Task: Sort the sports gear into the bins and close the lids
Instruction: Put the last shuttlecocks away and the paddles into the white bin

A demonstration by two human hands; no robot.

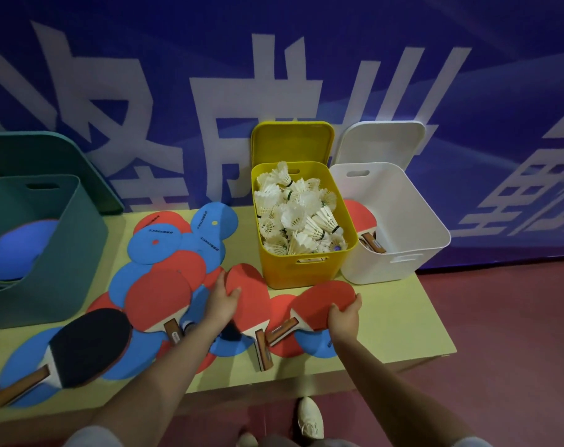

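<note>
We have a paddle in each hand, and that is where trouble could start. The right hand grips the near rim of a red paddle at the worktop's front edge, fingers curled over the blade, thumb on the face — the handle points away to the left, so the weight hangs off a thin edge hold and the paddle could tip or slide out as we lift. The left hand pinches the left rim of a second red paddle, lying just in front of the yellow bin; it overlaps its neighbours, so pulling it may drag loose blue and red discs off the front edge. The white bin at the back right corner already holds paddles — a careless drop could hit its rim.
</note>
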